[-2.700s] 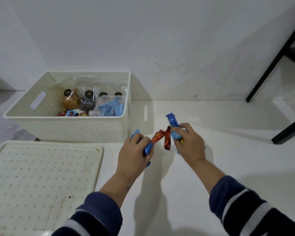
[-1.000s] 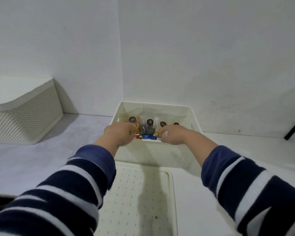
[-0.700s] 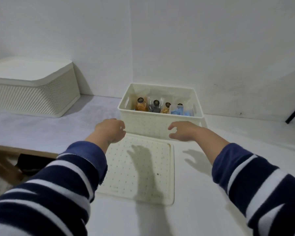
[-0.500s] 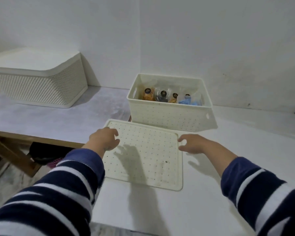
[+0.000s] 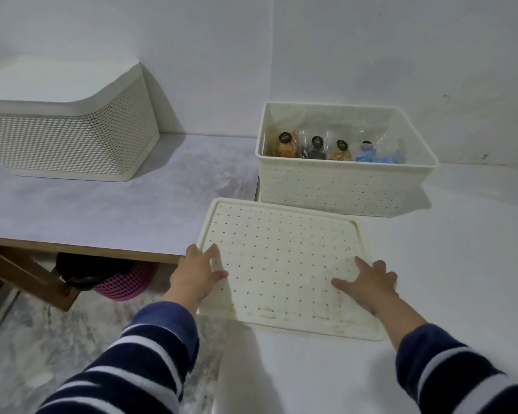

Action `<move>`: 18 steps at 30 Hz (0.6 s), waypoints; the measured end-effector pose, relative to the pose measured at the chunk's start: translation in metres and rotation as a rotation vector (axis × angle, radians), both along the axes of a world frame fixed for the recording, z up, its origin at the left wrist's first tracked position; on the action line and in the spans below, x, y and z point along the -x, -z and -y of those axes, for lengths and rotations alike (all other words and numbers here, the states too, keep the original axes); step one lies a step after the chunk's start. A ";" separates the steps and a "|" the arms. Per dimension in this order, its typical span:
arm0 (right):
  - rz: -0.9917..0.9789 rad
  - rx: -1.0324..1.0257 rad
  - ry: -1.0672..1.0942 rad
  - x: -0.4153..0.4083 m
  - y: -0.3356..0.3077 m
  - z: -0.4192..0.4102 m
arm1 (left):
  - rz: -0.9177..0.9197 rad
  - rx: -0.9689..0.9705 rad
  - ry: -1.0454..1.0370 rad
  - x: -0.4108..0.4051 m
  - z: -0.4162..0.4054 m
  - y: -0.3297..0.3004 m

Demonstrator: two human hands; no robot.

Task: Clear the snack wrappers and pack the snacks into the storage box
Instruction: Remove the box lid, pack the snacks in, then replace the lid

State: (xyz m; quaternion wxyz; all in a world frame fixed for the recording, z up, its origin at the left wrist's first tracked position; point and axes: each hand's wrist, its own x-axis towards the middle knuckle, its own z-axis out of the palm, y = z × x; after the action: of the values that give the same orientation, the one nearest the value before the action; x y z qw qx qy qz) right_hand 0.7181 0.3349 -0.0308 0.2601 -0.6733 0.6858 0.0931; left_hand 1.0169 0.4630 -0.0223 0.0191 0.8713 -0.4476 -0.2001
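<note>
Resting flat-fingered on the lid (image 5: 284,258), left hand (image 5: 196,271) and right hand (image 5: 368,282) hold nothing; no writing legible.

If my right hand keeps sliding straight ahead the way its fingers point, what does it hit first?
Probably the storage box. The right hand lies flat on the lid, fingers pointing toward the box's front wall; depth is uncertain.

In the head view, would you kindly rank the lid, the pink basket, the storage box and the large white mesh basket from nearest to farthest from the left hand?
1. Lid: the left hand touches its left edge.
2. Pink basket: just left, under the wooden table.
3. Storage box: ahead and right, beyond the lid.
4. Large white mesh basket: far left, against the wall.
</note>
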 end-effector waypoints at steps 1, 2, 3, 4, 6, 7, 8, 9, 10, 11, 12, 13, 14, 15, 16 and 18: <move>0.021 -0.004 0.028 -0.001 0.000 0.001 | -0.023 0.014 -0.009 -0.001 0.002 0.001; 0.046 -0.005 0.060 -0.001 -0.001 0.000 | -0.041 0.026 -0.019 -0.001 0.002 0.002; 0.070 0.001 0.094 -0.001 -0.001 -0.003 | -0.059 0.040 -0.030 -0.001 0.001 0.003; 0.087 0.012 0.122 -0.001 -0.002 -0.007 | -0.075 0.059 -0.043 0.000 -0.002 0.004; 0.103 0.042 0.153 -0.001 -0.005 -0.019 | -0.112 0.105 -0.084 0.003 -0.012 0.004; 0.109 0.060 0.160 0.000 -0.008 -0.025 | -0.133 0.136 -0.108 0.004 -0.017 0.003; 0.115 0.080 0.164 0.000 -0.013 -0.030 | -0.151 0.172 -0.128 0.005 -0.022 0.001; 0.120 0.105 0.164 -0.001 -0.020 -0.034 | -0.169 0.211 -0.143 0.005 -0.027 -0.002; 0.125 0.137 0.163 -0.002 -0.028 -0.037 | -0.186 0.249 -0.152 0.005 -0.031 -0.007; 0.132 0.172 0.162 -0.002 -0.038 -0.039 | -0.199 0.284 -0.157 0.004 -0.035 -0.014; 0.144 0.209 0.163 -0.003 -0.048 -0.040 | -0.206 0.317 -0.157 0.003 -0.037 -0.021; 0.159 0.244 0.165 -0.004 -0.059 -0.042 | -0.209 0.349 -0.154 0.001 -0.038 -0.030; 0.174 0.276 0.167 -0.004 -0.070 -0.043 | -0.206 0.379 -0.150 0.000 -0.039 -0.040; 0.186 0.308 0.167 -0.004 -0.081 -0.043 | -0.193 0.406 -0.146 -0.001 -0.038 -0.049; 0.196 0.340 0.164 -0.004 -0.093 -0.043 | -0.175 0.430 -0.142 -0.001 -0.038 -0.059; 0.218 0.401 0.159 -0.004 -0.114 -0.041 | -0.148 0.477 -0.131 -0.003 -0.033 -0.078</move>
State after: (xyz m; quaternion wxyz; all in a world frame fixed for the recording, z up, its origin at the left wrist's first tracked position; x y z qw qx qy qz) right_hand 0.7221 0.3758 0.0835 0.2000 -0.6615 0.7093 -0.1390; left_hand 1.0200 0.4959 0.0553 0.2696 0.8522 -0.4224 -0.1504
